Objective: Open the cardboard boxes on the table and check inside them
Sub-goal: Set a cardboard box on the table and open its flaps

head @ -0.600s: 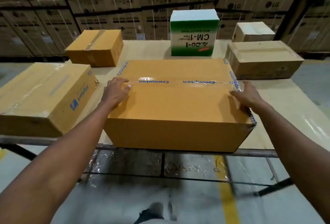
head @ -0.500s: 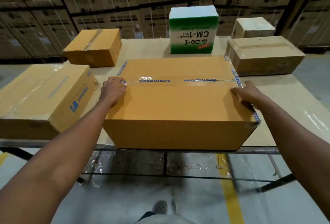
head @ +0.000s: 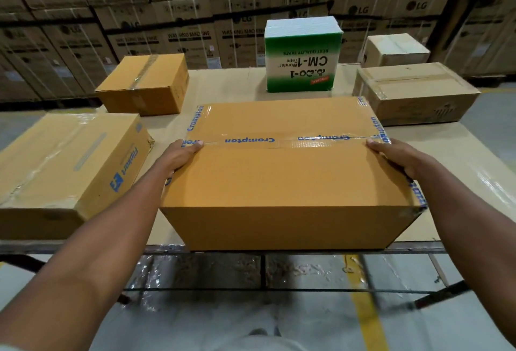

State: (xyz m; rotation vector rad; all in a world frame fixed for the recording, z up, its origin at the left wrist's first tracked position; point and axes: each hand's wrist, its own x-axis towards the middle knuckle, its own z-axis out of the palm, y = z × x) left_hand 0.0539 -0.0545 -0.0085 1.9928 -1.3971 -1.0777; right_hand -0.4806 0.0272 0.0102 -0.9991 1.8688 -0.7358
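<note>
A large tan cardboard box (head: pixel 287 174) sits at the near edge of the table (head: pixel 223 82), its top seam sealed with clear tape printed "Crompton". My left hand (head: pixel 178 155) grips the box's left top edge at the end of the tape seam, thumb on top and fingers down the side. At the opposite end of the seam, my right hand (head: pixel 396 155) grips the right top edge the same way. The flaps are closed.
A taped Flipkart box (head: pixel 64 166) lies left. A small tan box (head: pixel 145 82) sits at the back left, a green-and-white tape carton (head: pixel 303 57) at the back middle, and two pale boxes (head: pixel 413 93) (head: pixel 396 50) on the right. Stacked LG cartons (head: pixel 167 15) wall the background.
Both hands slid outward from the box top to its side edges at the tape seam's ends. The view has moved a little closer.
</note>
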